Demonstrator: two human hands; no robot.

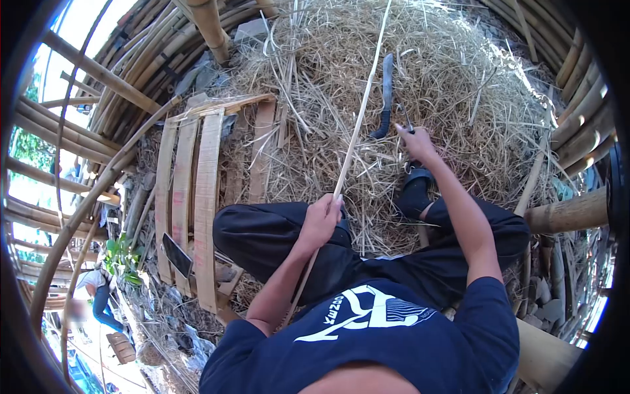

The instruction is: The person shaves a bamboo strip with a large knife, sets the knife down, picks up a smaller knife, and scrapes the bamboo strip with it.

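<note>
Closed around a long pale strip (pixel 346 164), in front of the left thigh: the left hand (pixel 321 220), with the strip pinched between thumb and curled fingers. Running straight from the far edge, over the straw (pixel 315 85), through the grip, then nearward across the thigh towards the left side of the body. Over the straw to the right and farther out, the right hand (pixel 418 143), with fingers folded about the dark handle of a small knife (pixel 410 125); thin tip pointing far, one digit stretched out to the left. Hard to tell how firm the hold.

Just left of the knife, flat on the straw, a machete (pixel 387 82), blade to the far side, black handle to the near side. Well apart from the strip at its far end, closer at the handle. Just near of the right hand, a dark shoe (pixel 413 196). Bent outward to both sides, dark trousers (pixel 262 231); nearest of all, a navy shirt (pixel 387 345) with white print.

On the left, a slatted wooden frame (pixel 207 210), with a phone (pixel 177 255) lying tilted on the near slats. Beyond the frame, a green plant (pixel 123 257) and another person (pixel 100 299), blurred. On the right, a thick bamboo pole (pixel 567 210).
</note>
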